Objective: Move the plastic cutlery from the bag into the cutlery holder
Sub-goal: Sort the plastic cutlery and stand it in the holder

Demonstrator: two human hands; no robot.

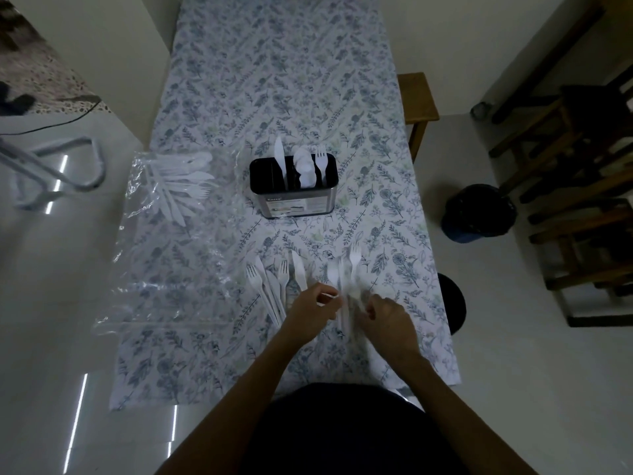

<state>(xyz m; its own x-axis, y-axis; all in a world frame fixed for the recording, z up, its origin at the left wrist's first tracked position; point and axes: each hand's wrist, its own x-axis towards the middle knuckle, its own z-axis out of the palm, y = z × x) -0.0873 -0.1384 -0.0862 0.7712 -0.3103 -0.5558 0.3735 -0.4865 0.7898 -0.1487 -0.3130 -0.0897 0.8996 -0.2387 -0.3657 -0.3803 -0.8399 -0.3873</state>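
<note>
Loose white cutlery [274, 286] lies on near table [219, 108] edge: forks, knives. Left hand [313, 311] pinches thin white handle; right hand [385, 318] curled beside blurred cutlery bunch [346, 279], grip unclear. Holder [294, 186] mid-table holds knife, spoons, fork. Clear bag [171, 186] with more cutlery at left edge.
</note>
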